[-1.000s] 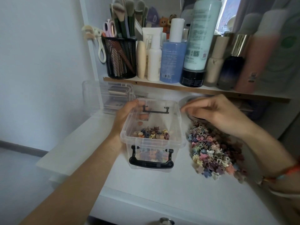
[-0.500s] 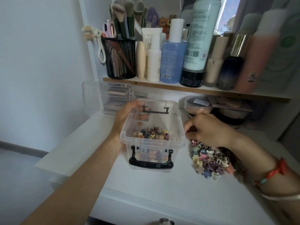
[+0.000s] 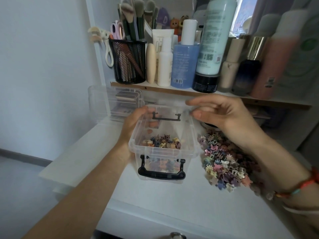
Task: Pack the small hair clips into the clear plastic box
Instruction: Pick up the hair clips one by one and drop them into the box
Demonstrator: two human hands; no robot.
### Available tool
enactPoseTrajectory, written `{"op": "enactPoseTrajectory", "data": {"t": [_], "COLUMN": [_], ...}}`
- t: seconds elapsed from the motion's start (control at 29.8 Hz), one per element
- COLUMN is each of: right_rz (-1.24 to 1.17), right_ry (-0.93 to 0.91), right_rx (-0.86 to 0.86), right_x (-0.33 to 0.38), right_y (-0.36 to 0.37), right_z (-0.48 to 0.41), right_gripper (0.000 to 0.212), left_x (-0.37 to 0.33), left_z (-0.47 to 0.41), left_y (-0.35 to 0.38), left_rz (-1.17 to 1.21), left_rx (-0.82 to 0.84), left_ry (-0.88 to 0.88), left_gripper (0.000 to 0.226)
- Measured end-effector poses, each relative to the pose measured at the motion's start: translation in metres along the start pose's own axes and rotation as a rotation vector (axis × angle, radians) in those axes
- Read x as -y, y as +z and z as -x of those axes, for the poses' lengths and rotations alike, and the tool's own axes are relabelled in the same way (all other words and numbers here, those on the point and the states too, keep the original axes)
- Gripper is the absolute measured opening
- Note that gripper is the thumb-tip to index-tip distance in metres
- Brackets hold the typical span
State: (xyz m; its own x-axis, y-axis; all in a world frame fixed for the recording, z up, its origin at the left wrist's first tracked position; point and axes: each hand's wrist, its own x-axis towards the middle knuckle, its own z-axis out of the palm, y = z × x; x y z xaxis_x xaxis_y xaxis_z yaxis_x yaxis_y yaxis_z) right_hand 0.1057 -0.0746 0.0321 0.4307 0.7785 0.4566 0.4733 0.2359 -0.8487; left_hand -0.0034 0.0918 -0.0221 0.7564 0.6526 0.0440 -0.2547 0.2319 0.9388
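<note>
One clear plastic box (image 3: 188,144) mid-desk, open top, two black handles (image 3: 161,175), near and far side. hair clips (image 3: 162,143) in a thin layer inside, too many to count. One bigger loose pile (image 3: 224,161) on the desk (image 3: 155,204) at 3 o'clock, just beside the box. left hand (image 3: 136,119) grips the box's 10 o'clock corner. right hand (image 3: 224,116) over the 2 o'clock corner, fingers straight and apart, blurred. One clear organizer (image 3: 112,102) at 10 o'clock. One shelf (image 3: 172,91) at 12 carries one black mesh cup (image 3: 128,62) and bottles (image 3: 185,66).
</note>
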Motion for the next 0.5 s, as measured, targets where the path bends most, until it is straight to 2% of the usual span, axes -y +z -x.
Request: {"op": "enactPoseTrajectory", "data": {"t": [0.07, 0.13, 0.2, 0.27, 0.37, 0.44, 0.5], "right_rz": [0.094, 0.362, 0.692, 0.911, 0.959, 0.986, 1.007], "right_ry": [0.01, 0.061, 0.156, 0.227, 0.267, 0.244, 0.194], "right_rx": [-0.002, -0.068, 0.025, 0.186, 0.294, 0.289, 0.216], "right_x": [0.001, -0.008, -0.018, -0.027, -0.03, -0.029, -0.029], "right_y": [0.0, -0.006, -0.012, -0.012, -0.007, -0.005, -0.007], "right_z": [-0.001, -0.003, -0.002, 0.0, 0.002, 0.002, 0.0], "right_gripper": [0.019, 0.019, 0.015, 0.015, 0.015, 0.016, 0.015], "left_x": [0.0, 0.0, 0.001, 0.001, 0.0, 0.0, 0.001], "left_z": [0.0, 0.0, -0.001, -0.001, -0.001, -0.001, -0.001], "left_y": [0.0, 0.0, 0.001, 0.0, -0.001, -0.002, -0.002], "left_rz": [0.008, 0.014, 0.019, 0.017, 0.016, 0.007, -0.001], "left_rx": [-0.004, -0.01, -0.005, -0.006, 0.001, -0.003, 0.0], "left_ry": [-0.004, -0.009, -0.01, -0.006, -0.001, -0.004, -0.002], "left_gripper": [0.025, 0.024, 0.024, 0.024, 0.024, 0.024, 0.024]}}
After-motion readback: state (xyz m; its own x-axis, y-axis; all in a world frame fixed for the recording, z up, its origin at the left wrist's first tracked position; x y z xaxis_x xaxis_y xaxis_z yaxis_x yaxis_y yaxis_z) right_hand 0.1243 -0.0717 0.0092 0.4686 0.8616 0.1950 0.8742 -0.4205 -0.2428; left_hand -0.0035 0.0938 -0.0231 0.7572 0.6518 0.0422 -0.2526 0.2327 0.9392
